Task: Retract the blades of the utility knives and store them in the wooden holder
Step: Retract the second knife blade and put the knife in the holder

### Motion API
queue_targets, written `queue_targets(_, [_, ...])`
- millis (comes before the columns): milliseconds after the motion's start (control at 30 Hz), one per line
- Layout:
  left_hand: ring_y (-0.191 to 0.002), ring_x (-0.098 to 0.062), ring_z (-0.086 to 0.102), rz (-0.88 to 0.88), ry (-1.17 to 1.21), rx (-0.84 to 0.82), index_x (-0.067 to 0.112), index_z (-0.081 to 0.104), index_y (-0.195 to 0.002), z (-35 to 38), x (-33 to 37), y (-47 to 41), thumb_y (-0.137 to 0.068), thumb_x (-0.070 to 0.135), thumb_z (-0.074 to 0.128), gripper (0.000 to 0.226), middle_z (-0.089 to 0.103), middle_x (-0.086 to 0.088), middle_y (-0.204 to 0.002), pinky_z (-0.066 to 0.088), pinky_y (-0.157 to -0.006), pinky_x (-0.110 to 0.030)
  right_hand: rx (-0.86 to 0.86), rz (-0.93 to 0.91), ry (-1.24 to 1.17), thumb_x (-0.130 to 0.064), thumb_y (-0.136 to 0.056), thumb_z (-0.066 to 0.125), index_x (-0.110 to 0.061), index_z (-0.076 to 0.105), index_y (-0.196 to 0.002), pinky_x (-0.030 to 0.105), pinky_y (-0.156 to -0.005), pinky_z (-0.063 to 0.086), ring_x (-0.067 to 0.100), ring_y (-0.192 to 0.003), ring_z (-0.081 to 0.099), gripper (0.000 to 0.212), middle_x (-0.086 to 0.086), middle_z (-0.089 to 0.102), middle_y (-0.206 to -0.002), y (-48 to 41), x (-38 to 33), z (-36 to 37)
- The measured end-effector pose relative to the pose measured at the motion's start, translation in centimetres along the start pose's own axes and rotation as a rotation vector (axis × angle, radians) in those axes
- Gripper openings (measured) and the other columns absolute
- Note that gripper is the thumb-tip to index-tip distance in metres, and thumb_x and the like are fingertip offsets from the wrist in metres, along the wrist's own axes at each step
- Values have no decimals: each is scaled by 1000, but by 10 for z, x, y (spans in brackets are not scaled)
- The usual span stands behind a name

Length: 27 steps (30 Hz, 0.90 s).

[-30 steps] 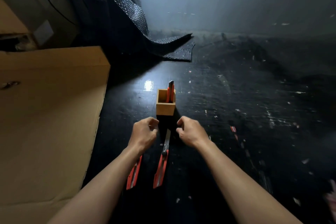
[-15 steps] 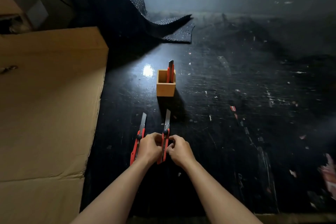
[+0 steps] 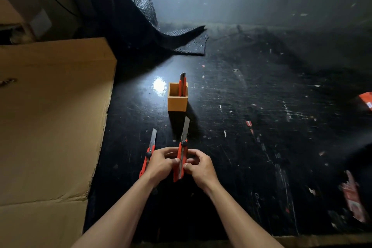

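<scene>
Red-handled utility knife (image 3: 180,160) held up between both hands, blade fully extended and pointing away toward the wooden holder (image 3: 177,100). Left hand (image 3: 161,164) curled around the handle's left side, thumb pressed on the front face; right hand (image 3: 199,167) pinching the right side, thumb and fingers closed on the handle. Black slider knob near the top of the handle, just above the fingers. Blade tip ends just short of the holder's near side in this view.

Second red utility knife (image 3: 148,154) lies flat on the black table (image 3: 241,137) just left of the left hand, blade also out, pointing the same way; lower part of its handle hidden behind the left hand. Whether the hand touches it, can't tell.

Wooden holder stands upright on the table, farther back, centre of view. One red knife (image 3: 182,84) already in it, standing on end against the right inner wall, dark tip sticking up above the rim. Rest of the holder's opening looks free.

Table surface is scratched and glossy, with a light reflection just left of the holder. Flat cardboard sheet (image 3: 50,117) covers the left side. Dark textured mat (image 3: 171,38) curls up at the back. Red paper scraps (image 3: 352,197) at the right edge, well apart from the knives.
</scene>
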<state>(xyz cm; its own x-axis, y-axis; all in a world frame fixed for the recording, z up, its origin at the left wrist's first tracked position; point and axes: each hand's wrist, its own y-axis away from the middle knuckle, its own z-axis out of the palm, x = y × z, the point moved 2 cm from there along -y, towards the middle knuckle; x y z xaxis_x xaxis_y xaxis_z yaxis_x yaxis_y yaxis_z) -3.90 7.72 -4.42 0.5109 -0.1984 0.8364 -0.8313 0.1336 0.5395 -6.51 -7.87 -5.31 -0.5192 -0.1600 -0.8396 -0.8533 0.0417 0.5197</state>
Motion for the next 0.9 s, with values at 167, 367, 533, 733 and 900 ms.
queue_targets(167, [-99,-33,78,112,143,-50,14,72,-122,-3,53,12,-93,-5,64,36,80,-12,-111,64,-83,-53,26,-198,-40,6,-85,69,-22,68,-116,40,-76,66,18,-88,78,42,6,79,-98,12,-58,-21])
queue_targets(367, [-80,-23,81,290,274,-56,9,69,-123,-8,132,19,-89,-17,62,44,81,-13,-103,65,-63,-38,93,-448,91,-2,-90,69,-18,64,-125,36,-83,64,14,-91,76,38,4,77,-100,18,-136,-46])
queue_targets(533, [-76,-20,79,406,267,-53,7,65,-131,-8,189,26,-90,-15,62,46,77,-19,-109,64,-62,-35,254,-776,249,-13,-94,70,-25,57,-136,13,-78,57,7,-94,70,45,1,73,-108,22,-207,-62])
queue_targets(733, [-81,-24,78,519,234,-48,19,69,-127,-9,231,40,-92,-15,59,50,82,-12,-103,66,-69,-37,360,-983,445,-14,-93,72,-19,68,-121,16,-80,59,4,-95,66,29,4,72,-113,26,-264,-79])
queue_targets(900, [-75,-24,78,551,286,-60,22,71,-123,-8,248,47,-92,-12,62,47,83,-10,-102,66,-68,-41,353,-982,470,-15,-95,71,-22,71,-116,-2,-73,46,-1,-92,64,23,-1,72,-114,29,-278,-86])
